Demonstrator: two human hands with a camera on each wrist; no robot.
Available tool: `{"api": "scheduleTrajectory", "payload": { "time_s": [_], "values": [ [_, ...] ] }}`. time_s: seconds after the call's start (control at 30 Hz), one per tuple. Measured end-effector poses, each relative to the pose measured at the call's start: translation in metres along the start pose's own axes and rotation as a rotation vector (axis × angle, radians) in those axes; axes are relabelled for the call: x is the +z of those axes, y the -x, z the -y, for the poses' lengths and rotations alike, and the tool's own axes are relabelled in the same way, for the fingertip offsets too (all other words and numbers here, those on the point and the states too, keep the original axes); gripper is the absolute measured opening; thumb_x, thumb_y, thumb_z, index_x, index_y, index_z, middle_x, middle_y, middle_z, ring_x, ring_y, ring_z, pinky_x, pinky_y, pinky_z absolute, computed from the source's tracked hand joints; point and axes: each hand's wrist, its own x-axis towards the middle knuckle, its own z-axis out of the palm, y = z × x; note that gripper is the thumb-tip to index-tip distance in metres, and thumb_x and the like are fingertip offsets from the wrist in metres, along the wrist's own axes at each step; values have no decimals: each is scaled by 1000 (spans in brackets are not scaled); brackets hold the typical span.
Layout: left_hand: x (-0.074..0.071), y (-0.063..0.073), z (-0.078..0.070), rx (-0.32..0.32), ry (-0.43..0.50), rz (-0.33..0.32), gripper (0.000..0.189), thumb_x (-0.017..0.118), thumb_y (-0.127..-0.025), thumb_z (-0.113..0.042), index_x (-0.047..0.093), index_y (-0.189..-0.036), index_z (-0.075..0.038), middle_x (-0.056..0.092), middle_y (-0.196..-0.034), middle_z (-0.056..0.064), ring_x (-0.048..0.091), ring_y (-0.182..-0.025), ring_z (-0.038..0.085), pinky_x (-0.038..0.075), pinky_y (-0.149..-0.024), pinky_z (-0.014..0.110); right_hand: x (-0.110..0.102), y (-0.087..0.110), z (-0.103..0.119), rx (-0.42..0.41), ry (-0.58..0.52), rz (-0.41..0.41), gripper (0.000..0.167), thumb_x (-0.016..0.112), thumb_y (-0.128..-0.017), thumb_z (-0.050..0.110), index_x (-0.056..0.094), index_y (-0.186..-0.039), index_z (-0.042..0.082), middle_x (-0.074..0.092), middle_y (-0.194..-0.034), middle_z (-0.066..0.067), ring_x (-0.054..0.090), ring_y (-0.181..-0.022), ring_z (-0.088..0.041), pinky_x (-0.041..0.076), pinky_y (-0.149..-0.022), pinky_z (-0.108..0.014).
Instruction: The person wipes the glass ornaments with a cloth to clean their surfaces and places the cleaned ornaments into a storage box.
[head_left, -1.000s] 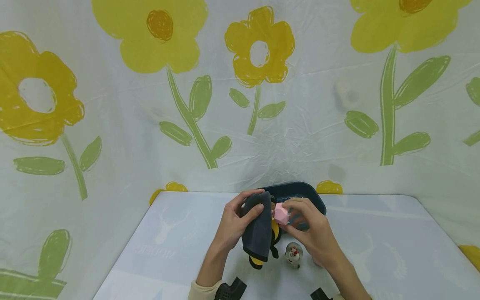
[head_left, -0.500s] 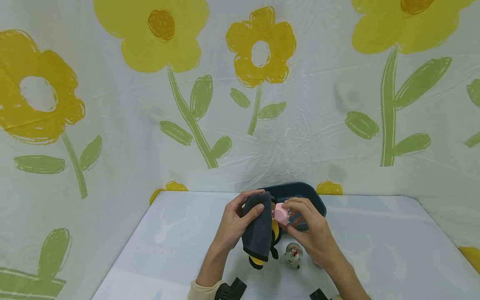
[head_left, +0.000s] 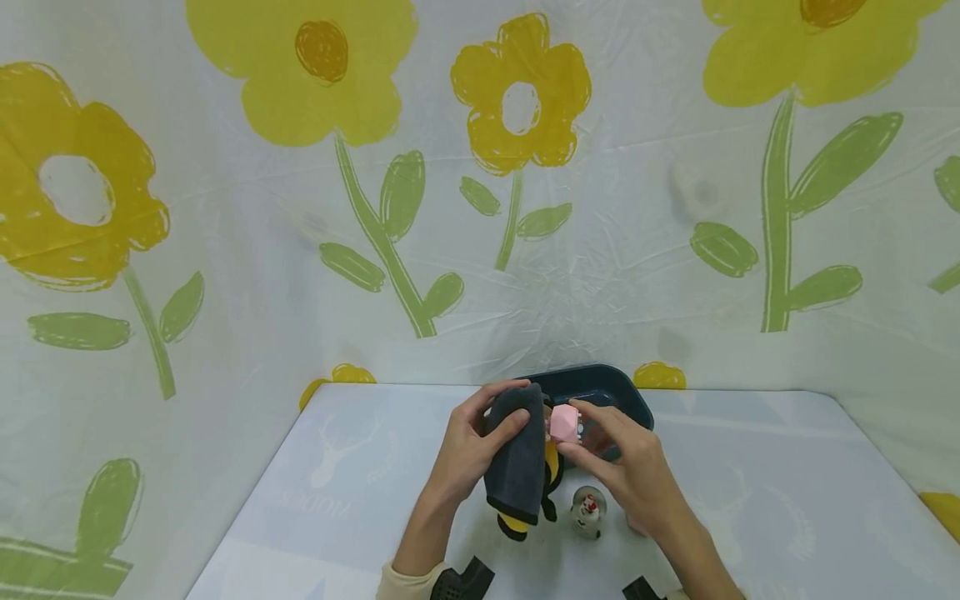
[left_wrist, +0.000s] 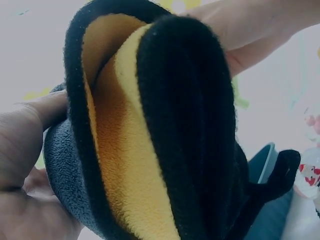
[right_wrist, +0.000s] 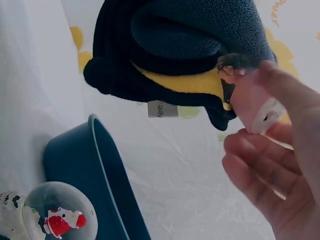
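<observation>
My left hand (head_left: 463,446) holds a folded dark grey towel (head_left: 513,462) with black edging and a yellow inner side, thumb across its face. In the left wrist view, the towel's layers (left_wrist: 135,170) part to show the yellow fabric. With thumb and fingers, my right hand (head_left: 633,462) pinches a small ornament with a faceted pink body (head_left: 566,423), held against the towel's right side. The right wrist view shows the ornament (right_wrist: 252,97) with a clear, rounded end touching the towel and a white part at the other end.
A dark blue plastic basin (head_left: 633,396) stands behind the hands, partly hidden. A small snow globe (head_left: 587,511) with a red-and-white figure sits on the pale table (head_left: 337,492) in front of it. A flower-printed sheet (head_left: 600,225) hangs behind the table.
The pink ornament has turned slightly in my right hand, and the right fingers have shifted their grip on it. My left hand and the towel stay in place.
</observation>
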Motion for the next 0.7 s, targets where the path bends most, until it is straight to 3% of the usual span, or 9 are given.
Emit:
{"api": "scheduleTrajectory", "payload": {
  "time_s": [0.23,0.4,0.7],
  "values": [
    [6,1,-2,-13,-34,19,38,66,-95,-18,60,-131,-25,61,-129,8,71,-95,21,60,-80,35,3,3,4,211,63,-47,12,76,-86,23,73,-90,12,59,-60,16,50,-52,4,46,-51,-18],
    [7,1,-2,-18,-55,27,38,66,-95,-19,60,-132,-24,61,-127,7,71,-96,20,59,-80,34,3,3,6,310,63,-34,17,68,-93,27,71,-81,15,53,-54,17,49,-50,1,43,-50,-20],
    [5,2,-4,5,-73,15,38,66,-95,-17,60,-132,-21,63,-123,10,71,-92,20,59,-78,33,5,0,10,381,41,8,21,64,-96,32,72,-89,13,61,-60,11,59,-52,-6,49,-55,-20]
  ]
}}
